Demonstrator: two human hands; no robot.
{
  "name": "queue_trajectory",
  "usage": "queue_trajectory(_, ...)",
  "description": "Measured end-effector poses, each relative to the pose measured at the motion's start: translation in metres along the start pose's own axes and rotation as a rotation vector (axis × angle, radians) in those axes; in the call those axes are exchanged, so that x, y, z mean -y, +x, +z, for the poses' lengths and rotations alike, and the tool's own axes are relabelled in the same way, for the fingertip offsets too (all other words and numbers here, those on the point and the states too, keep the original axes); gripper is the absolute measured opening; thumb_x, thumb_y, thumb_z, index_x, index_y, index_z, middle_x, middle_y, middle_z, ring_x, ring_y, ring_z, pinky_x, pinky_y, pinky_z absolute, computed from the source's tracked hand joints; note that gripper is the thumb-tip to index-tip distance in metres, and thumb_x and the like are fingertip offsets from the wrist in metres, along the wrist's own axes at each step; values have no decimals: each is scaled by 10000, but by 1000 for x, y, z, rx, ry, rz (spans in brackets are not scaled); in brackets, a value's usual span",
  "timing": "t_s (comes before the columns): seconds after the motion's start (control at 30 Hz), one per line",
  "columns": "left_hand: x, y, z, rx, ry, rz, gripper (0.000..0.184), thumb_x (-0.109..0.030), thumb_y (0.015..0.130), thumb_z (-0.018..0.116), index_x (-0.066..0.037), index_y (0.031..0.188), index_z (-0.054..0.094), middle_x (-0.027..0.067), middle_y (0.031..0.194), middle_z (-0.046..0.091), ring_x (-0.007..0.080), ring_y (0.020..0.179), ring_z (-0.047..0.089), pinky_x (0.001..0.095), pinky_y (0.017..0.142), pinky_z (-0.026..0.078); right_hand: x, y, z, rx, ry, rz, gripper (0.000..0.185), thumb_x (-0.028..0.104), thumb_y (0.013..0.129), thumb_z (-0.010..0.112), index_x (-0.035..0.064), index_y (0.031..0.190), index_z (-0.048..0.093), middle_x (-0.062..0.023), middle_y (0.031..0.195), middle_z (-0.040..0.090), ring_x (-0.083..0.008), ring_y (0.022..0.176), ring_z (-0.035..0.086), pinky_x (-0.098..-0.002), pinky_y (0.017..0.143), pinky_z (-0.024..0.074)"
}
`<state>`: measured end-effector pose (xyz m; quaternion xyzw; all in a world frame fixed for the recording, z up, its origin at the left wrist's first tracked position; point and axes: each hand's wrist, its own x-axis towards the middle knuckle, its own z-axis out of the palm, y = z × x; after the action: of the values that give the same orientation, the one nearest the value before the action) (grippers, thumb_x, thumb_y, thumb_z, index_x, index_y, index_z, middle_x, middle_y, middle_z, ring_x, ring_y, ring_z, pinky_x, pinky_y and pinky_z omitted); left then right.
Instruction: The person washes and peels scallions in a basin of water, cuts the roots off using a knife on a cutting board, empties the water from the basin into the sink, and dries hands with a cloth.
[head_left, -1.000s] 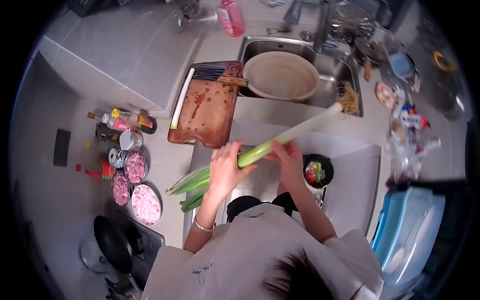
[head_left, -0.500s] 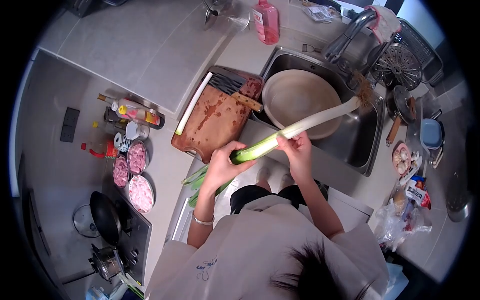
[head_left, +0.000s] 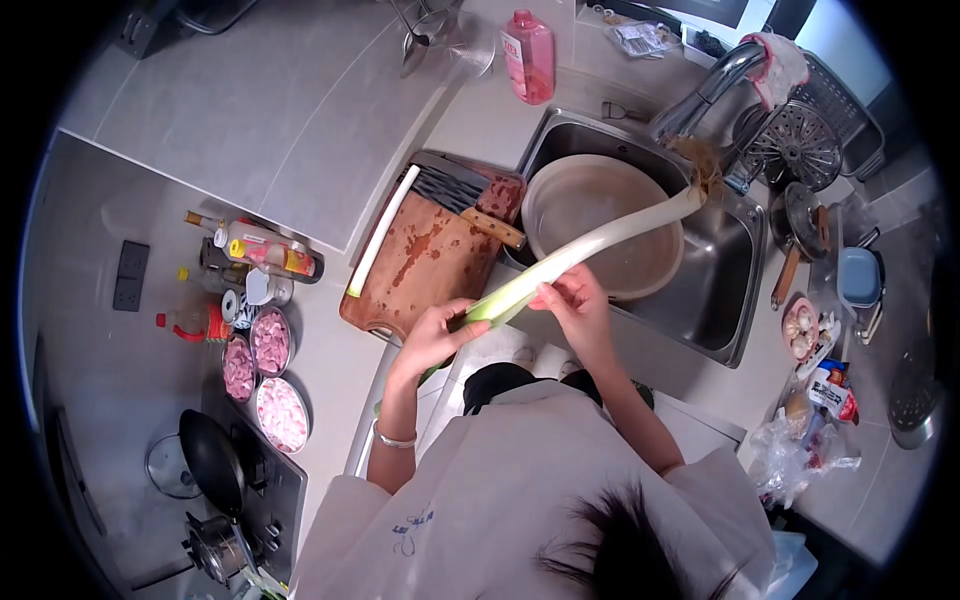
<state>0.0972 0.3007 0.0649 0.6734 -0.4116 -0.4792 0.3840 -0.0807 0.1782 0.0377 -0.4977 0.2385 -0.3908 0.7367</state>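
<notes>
A long leek [head_left: 600, 238] slants across in front of me, its root end up beside the faucet and over the sink. My left hand [head_left: 432, 338] is closed around its green lower part. My right hand [head_left: 575, 310] has its fingers pinched at the side of the pale stalk, a little further up. Below the leek's root end, the sink [head_left: 715, 310] holds a large round basin [head_left: 650, 170] with water in it. On the wooden cutting board [head_left: 425, 265] lie a trimmed white leek stalk [head_left: 385, 232] and a knife with a wooden handle [head_left: 492, 228].
Bowls of cut meat [head_left: 283, 415] stand on the left counter beside several bottles [head_left: 270, 255]. A black wok [head_left: 212, 460] sits on the stove. Right of the sink are a lidded pan [head_left: 798, 225], a plate of garlic [head_left: 800, 328] and plastic bags [head_left: 795, 455]. A pink soap bottle [head_left: 528, 60] stands behind.
The right hand has slid slightly left and down along the leek. The leek's root end has shifted a little left, and less green shows below the left hand. The view has tilted slightly.
</notes>
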Motion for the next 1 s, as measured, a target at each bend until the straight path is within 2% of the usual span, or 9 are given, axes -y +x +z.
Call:
queue_trajectory(0.2,-2,8,8,-102,30,183,327,-73,758,711,-20,1044,562,-16,919,566,69,847,500,213,751,400,-8,3,-6,-17,-39,-33,288,43,881,538,-44,1148,474,-111,1007,601,-130,865,605,-257,729,543)
queue_trajectory(0.3,-5,13,15,-139,26,227,347,-61,708,743,-28,1002,563,9,900,580,88,856,529,239,743,421,0,4,-6,-67,-5,-60,325,55,885,537,-44,1185,460,-103,1016,593,-132,892,597,-267,739,543)
queue_trajectory(0.4,-28,10,29,-356,418,336,382,-60,643,767,-40,964,562,55,879,586,159,840,564,287,718,444,19,6,-3,-102,64,-8,353,72,882,551,-43,1201,450,-92,1009,590,-139,914,591,-277,746,543)
queue_trajectory(0.5,-36,12,36,-502,591,520,384,-52,600,766,-46,923,558,95,853,570,243,798,559,339,676,449,31,6,0,-151,107,66,373,88,872,575,-41,1196,443,-96,988,591,-149,919,594,-280,744,547)
queue_trajectory(0.53,-37,12,39,-519,594,499,350,-81,605,752,-56,897,561,84,856,542,284,807,526,375,710,421,33,6,1,-173,118,87,378,93,868,583,-40,1192,441,-99,980,592,-153,918,596,-279,741,549)
queue_trajectory(0.63,-41,11,43,-594,753,581,337,-97,614,750,-62,893,564,80,872,539,274,818,525,370,721,410,34,4,0,-184,75,118,344,99,871,569,-27,1169,454,-140,985,609,-196,892,628,-304,753,549)
queue_trajectory(0.73,-44,8,47,-595,784,587,331,-103,620,744,-67,898,567,75,886,540,264,834,525,366,732,402,37,-1,0,-140,41,194,331,75,855,589,-27,1140,456,-138,970,615,-195,822,644,-298,737,554)
queue_trajectory(0.83,-45,7,49,-583,757,612,328,-98,624,744,-56,902,577,82,889,552,269,835,535,370,732,419,32,-3,-4,-86,45,154,324,56,848,595,-27,1130,458,-142,957,623,-190,783,649,-289,723,556)
queue_trajectory(1.0,-44,8,49,-488,534,613,326,-74,629,754,-27,907,591,107,876,600,283,810,571,364,719,463,31,-7,-11,-46,12,72,318,53,847,604,-31,1107,441,-143,917,643,-151,770,643,-253,684,547)
